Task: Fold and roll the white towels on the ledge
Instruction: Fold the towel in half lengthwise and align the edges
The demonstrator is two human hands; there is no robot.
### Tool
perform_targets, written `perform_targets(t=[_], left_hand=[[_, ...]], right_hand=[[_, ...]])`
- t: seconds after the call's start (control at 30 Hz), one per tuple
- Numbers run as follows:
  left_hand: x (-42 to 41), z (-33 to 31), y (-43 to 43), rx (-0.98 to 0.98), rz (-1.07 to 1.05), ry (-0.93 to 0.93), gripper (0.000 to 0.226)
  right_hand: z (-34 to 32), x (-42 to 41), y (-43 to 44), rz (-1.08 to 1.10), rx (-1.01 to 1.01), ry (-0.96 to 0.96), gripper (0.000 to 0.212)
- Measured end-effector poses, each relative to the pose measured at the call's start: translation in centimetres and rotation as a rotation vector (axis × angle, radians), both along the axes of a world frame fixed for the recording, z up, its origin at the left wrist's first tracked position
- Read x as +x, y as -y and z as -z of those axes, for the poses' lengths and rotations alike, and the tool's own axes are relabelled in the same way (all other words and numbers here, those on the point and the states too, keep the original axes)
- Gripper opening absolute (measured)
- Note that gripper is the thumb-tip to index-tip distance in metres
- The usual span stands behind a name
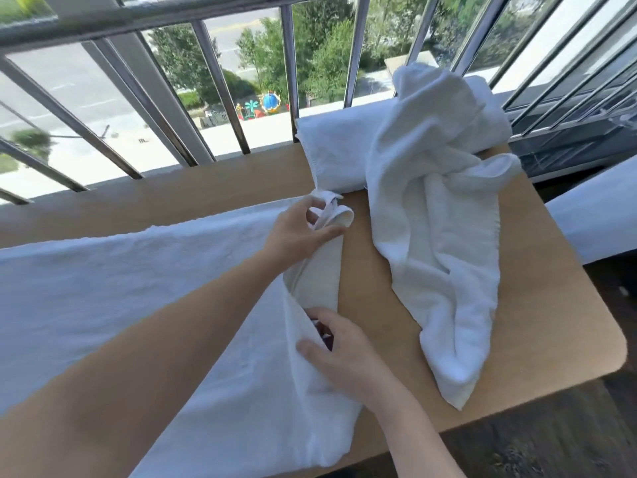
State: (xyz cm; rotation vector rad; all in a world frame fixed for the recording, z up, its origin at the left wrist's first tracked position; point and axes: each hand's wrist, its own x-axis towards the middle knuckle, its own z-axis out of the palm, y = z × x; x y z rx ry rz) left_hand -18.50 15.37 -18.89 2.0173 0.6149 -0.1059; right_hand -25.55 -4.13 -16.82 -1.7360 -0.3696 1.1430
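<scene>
A large white towel (120, 288) lies spread across the wooden ledge (517, 322), running from the left edge to the middle. My left hand (303, 229) pinches the far corner of its right end, which is curled up off the wood. My right hand (341, 353) grips the near part of that same end, where the edge is lifted and turned over. A second white towel (437, 257) lies crumpled and loose to the right. Behind it rests a rolled white towel (344, 150) against the railing.
Metal railing bars (227, 94) run along the far side of the ledge, with a street and trees far below. The ledge's rounded corner (617, 353) is at the right. A white surface (599, 219) lies beyond it. Dark floor shows at the bottom right.
</scene>
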Motion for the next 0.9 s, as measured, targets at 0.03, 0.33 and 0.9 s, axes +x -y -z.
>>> perform_targets(t=[0.03,0.33,0.9], left_hand=[[-0.4,-0.2,-0.6,0.033,-0.008,0.003,0.039],[-8.0,-3.5,-7.1,-0.012,-0.241,0.157,0.007],[-32.1,-8.7,-26.7,-0.121,-0.546,0.315,0.002]], right_hand=[[-0.1,0.0,-0.4,-0.024,0.005,-0.012,0.027],[-1.2,-2.4,-6.2,-0.157,0.105,-0.282,0.017],[-3.8,-20.4,-27.2,-0.299,0.019,-0.439,0.033]])
